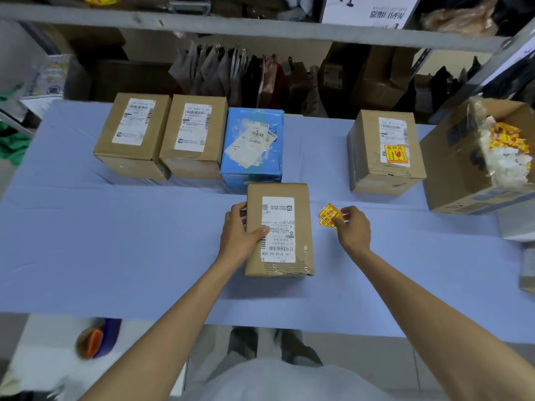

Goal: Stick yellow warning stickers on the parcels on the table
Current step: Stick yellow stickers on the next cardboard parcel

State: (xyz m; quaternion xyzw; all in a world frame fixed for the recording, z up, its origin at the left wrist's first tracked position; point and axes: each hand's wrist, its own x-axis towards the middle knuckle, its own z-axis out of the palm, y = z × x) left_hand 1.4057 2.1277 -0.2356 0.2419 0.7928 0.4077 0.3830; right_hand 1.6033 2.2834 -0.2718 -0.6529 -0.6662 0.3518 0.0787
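Stickers in rt hand, lft hand on parcel

Head view. The left hand grips the left side of a brown parcel lying flat near the middle of the table, thumb on its white label. The right hand, just right of the parcel, pinches yellow warning stickers. Along the far edge stand two brown parcels, a blue parcel and a stickered parcel; an open carton sits at the right edge.

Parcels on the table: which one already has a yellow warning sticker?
The brown parcel at far right of the back row; its yellow sticker sits below the label. The others show only white labels.
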